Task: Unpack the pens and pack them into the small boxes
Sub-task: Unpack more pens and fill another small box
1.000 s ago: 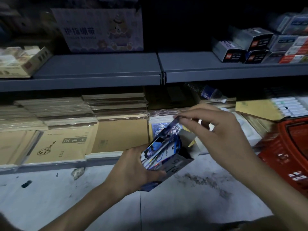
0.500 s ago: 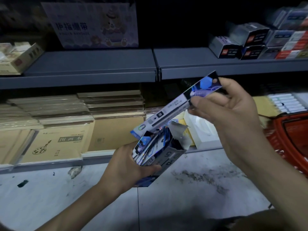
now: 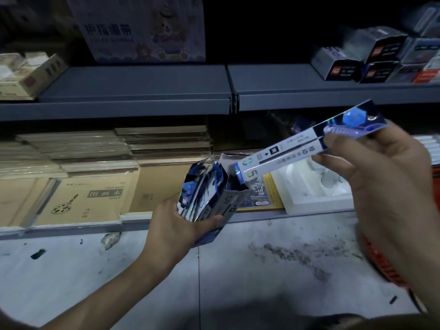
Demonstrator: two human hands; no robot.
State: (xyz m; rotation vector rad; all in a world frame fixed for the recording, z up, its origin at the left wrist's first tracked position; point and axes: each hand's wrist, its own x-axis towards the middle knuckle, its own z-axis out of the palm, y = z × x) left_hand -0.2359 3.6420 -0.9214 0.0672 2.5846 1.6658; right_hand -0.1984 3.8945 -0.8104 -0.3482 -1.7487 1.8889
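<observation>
My left hand [image 3: 173, 221] grips an open blue and silver box [image 3: 209, 196] from below, holding it upright over the floor. Several slim pen packs stand inside it, their tops showing at the opening. My right hand [image 3: 381, 179] pinches one long white and blue pen pack [image 3: 307, 148] near its upper end. That pack slants down to the left, its lower tip just above the box's torn flap and clear of the opening.
A grey shelf [image 3: 133, 91] runs across at head height, with dark small boxes [image 3: 357, 63] on its right part. Stacks of brown sketch pads [image 3: 88, 201] fill the bottom shelf at left. A white foam tray [image 3: 316, 186] lies behind the pack. A red basket [image 3: 385, 265] stands at right.
My right hand has drawn one pen pack up and out of the box, then carried it further right. The left hand has kept the box nearly still.
</observation>
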